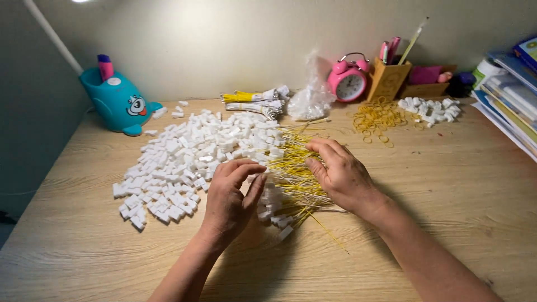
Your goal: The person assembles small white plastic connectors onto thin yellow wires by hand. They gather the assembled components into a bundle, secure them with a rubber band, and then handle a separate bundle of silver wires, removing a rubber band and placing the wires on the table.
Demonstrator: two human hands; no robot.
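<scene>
A wide pile of small white plastic connectors (184, 156) covers the middle left of the wooden desk (447, 184). Beside it lies a loose heap of thin yellow wires (293, 168) with white ends. My left hand (229, 198) rests at the pile's near edge, thumb and fingers curled together over a few white pieces; whether it pinches one is unclear. My right hand (341, 173) lies on the yellow wires, fingers bent down into them.
At the back stand a teal whale-shaped holder (117, 100), bundled wires (251, 102), a clear plastic bag (310, 100), a pink alarm clock (348, 81) and a wooden pen holder (389, 78). Yellow rubber bands (380, 117) and more white connectors (430, 109) lie near stacked books (512, 89).
</scene>
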